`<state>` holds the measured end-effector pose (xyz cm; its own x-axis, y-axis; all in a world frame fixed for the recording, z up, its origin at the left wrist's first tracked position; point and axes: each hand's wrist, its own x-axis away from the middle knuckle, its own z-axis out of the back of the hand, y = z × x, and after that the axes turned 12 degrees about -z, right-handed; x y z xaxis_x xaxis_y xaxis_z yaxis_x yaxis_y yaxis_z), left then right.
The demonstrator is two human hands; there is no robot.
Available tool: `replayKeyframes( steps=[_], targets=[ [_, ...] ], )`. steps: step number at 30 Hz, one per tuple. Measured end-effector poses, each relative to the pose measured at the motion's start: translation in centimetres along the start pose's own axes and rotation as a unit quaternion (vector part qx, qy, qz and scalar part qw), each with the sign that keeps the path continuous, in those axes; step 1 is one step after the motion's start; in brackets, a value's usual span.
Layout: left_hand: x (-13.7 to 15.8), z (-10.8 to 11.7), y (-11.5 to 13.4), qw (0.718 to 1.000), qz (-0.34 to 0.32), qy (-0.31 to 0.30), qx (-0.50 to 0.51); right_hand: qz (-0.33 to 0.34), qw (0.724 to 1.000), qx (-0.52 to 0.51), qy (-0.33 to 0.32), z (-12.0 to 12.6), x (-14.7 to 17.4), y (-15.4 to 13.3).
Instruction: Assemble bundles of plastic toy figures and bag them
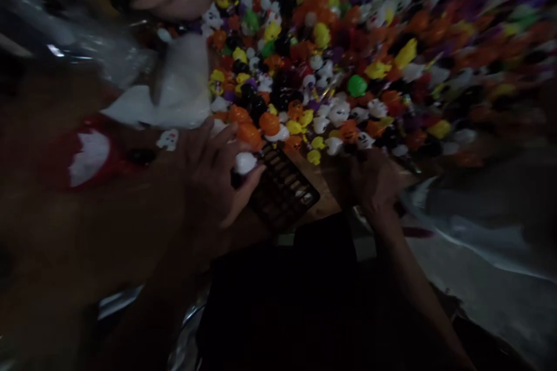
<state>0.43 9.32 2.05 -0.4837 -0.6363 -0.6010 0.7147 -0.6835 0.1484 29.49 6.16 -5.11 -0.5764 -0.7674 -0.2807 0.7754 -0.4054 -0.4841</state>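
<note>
Pile: big ol' heap of little shiny plastic figures (322, 37) over the back of the brown table (117, 226), mostly orange, yellow, white and black with some green, purple and red; a few have faces. Way too many to count, and the right side's a blur.
Clear plastic: two lots, one crumpled at upper left (87, 23), one greyish sheet at right (487, 203) beside the right wrist.
White bag: one (185, 87), just beyond the left hand, hemming in the pile's left edge.
Hands: two. Left hand (213, 171) has its thumb spread and fingers curved around a white piece, can't tell if it's really pinched. Right hand (376, 179) is at the pile's near edge, fingertips too dark to say open or closed.
Black tray: one (285, 185), gridded, lying between the hands, partly behind the left thumb.
Red packet: one (117, 151), white patch on it, left of the left hand.
Little guys: one white piece (245, 163) by the left thumb, one loose white figure with a face (167, 139) near the red packet.
</note>
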Motion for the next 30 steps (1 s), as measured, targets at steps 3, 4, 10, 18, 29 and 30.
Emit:
replayKeyframes(
  steps=[3, 4, 10, 18, 29, 30],
  targets=[
    [-0.3, 0.6, -0.2, 1.0, 0.01, -0.003, 0.008, -0.004, 0.995, -0.104, -0.01, 0.4, 0.6, -2.1],
    [-0.3, 0.7, -0.3, 1.0, 0.012, -0.012, 0.013, 0.004, 0.99, -0.135, -0.033, 0.6, 1.0, -3.2],
    [0.0, 0.7, -0.9, 1.0, -0.005, 0.002, 0.022, 0.106, 0.941, -0.271, -0.173, -1.3, 4.4, -8.7],
    [0.0, 0.2, -0.4, 0.999, -0.008, -0.013, 0.029, 0.071, 0.905, -0.362, -0.211, -4.9, 4.3, -9.8],
    [0.4, -0.6, -0.7, 1.0, -0.014, -0.007, 0.019, -0.035, 0.872, -0.432, -0.227, -5.2, 4.6, -9.5],
    [0.4, -0.6, -0.7, 1.0, -0.018, -0.006, 0.018, -0.012, 0.874, -0.429, -0.227, -5.4, 4.6, -9.5]
  ],
)
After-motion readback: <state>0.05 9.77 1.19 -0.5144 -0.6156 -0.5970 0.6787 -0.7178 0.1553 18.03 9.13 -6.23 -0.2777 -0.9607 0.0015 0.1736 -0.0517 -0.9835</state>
